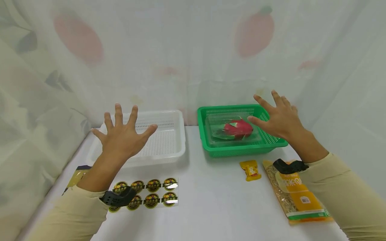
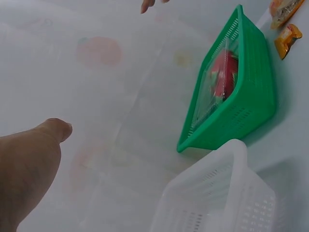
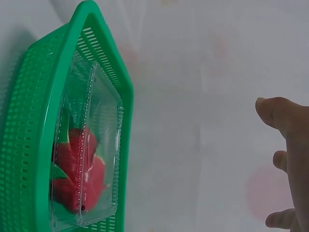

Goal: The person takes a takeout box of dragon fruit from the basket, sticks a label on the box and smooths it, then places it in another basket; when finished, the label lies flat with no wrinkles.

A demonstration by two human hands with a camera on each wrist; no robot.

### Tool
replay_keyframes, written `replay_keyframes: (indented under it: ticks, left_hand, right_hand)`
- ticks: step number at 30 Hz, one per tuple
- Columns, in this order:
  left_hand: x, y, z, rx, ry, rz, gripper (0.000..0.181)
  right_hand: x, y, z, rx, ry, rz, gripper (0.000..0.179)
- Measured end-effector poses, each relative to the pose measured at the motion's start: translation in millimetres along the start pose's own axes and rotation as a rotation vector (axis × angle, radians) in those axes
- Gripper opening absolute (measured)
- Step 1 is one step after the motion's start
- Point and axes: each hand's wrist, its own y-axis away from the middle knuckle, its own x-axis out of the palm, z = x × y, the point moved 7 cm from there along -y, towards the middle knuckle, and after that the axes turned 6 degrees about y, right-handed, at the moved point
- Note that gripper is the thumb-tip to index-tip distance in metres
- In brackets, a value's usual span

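Observation:
My left hand [image 1: 120, 137] is raised over the white basket [image 1: 182, 134], fingers spread and straight, holding nothing. My right hand [image 1: 281, 118] hovers at the right end of the green basket [image 1: 229, 153], its fingers also spread with nothing in them. Inside the green basket lies a clear plastic box [image 3: 104, 116] with a red dragon fruit [image 1: 238, 129] in it. The right wrist view shows the thumb and fingertips apart from that basket. In the left wrist view only the thumb [image 2: 41, 140] of the left hand appears, away from both baskets.
A sheet of round stickers [image 1: 153, 200] lies front left, with a dark and gold packet [image 1: 74, 175] partly hidden by the left arm. A small yellow wrapped snack [image 1: 251, 170] and a large orange-and-clear food bag [image 1: 297, 197] lie at right. A pale curtain [image 1: 187, 50] hangs behind.

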Motion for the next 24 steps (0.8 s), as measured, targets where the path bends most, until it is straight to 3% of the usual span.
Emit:
replay_keyframes:
  ticks: [9, 24]
  left_hand:
    - [9.2, -4.5, -25.2, 0.026, 0.054, -0.029, 0.102]
    - [29.6, -7.0, -48.1, 0.066, 0.086, -0.044, 0.1]
  right_hand:
    - [-1, -6.8, -10, -0.021, 0.001, -0.05, 0.076]
    - [12, -19.4, -17, -0.022, -0.041, -0.051, 0.076]
